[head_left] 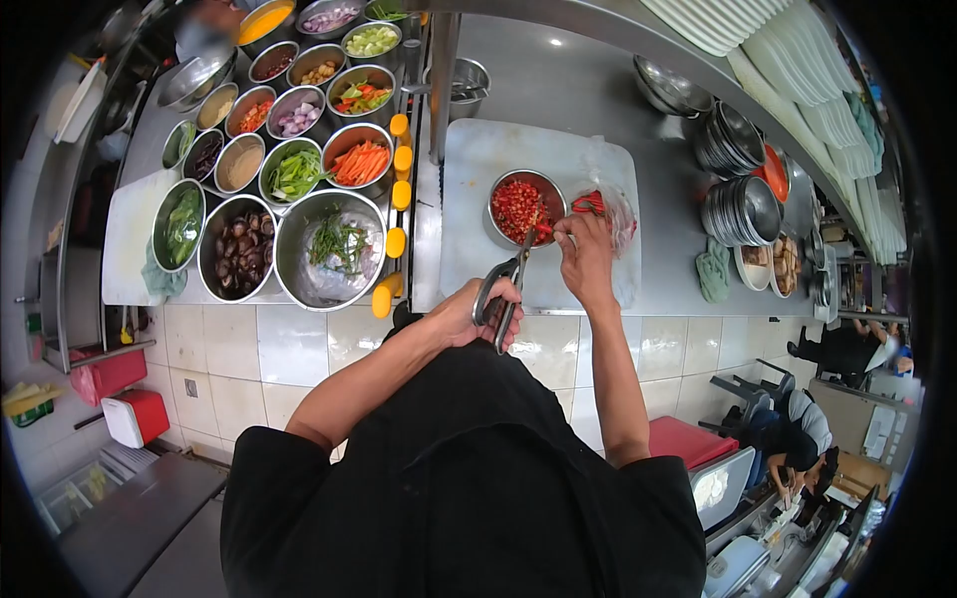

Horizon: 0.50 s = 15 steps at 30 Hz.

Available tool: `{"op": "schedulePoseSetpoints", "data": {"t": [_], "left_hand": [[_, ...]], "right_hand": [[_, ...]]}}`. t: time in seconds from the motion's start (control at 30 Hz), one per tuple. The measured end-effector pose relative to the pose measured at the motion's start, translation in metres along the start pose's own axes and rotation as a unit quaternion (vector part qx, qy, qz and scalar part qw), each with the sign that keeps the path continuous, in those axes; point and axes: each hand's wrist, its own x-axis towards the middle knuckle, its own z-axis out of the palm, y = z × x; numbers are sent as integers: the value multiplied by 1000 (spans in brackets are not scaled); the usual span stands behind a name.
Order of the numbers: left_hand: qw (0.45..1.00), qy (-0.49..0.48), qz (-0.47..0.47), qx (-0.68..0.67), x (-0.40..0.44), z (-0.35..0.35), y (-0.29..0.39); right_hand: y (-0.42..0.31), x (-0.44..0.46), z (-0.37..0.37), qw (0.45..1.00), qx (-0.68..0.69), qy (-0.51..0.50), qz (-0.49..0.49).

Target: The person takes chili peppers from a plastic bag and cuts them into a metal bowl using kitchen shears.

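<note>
The steel counter point(558, 80) is smooth and reflective, and on it lies 1 pale, matte cutting board point(478, 154) with rounded corners, likely stiff and steady. Towards its right side sits a clear plastic bag point(623, 214), thin, crinkled and glossy, with whole red chillies point(588, 202) showing at its near side. Beside it on the board stands 1 round metal bowl point(495, 229), part filled with wet-looking chopped red pieces point(518, 204); it is probably light, best held by the rim.

The left hand point(471, 315) is curled around the handles of the scissors point(519, 265), dark loops and slim metal blades, rigid and probably of modest weight. The tips reach over the bowl; whether the 2 blades are parted I cannot tell.

The right hand point(588, 244) pinches 1 red chilli point(543, 229) between thumb and fingertips, over the bowl's near right rim, just beside the blades. Slender and shiny, it should be feather-light, soft enough to bruise and slippery where cut, so the grip belongs well back from its cut end
</note>
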Motion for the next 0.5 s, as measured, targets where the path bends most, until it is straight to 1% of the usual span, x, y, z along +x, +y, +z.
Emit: {"op": "schedulePoseSetpoints", "data": {"t": [0.03, 0.07, 0.17, 0.3, 0.33, 0.43, 0.5], "left_hand": [[1000, 7, 16, 5, 1, -1, -1], [997, 42, 47, 41, 2, -1, -1], [998, 47, 36, 35, -3, -1, 0], [999, -18, -29, -19, -3, 0, -1], [999, -22, -29, -6, 0, 0, -1], [1000, -9, 13, -4, 5, -1, -3], [999, 20, 29, 21, 4, -3, -3]], "right_hand": [[1, 0, 2, 1000, 1, -3, 2], [3, -1, 2, 1000, -1, 2, 1], [6, -2, 3, 1000, -4, 15, -3], [5, -1, 2, 1000, 4, 18, -6], [3, 0, 2, 1000, 9, 16, -8], [3, -1, 7, 1000, 6, 22, -4], [7, -2, 9, 1000, 1, 26, 6]]}}
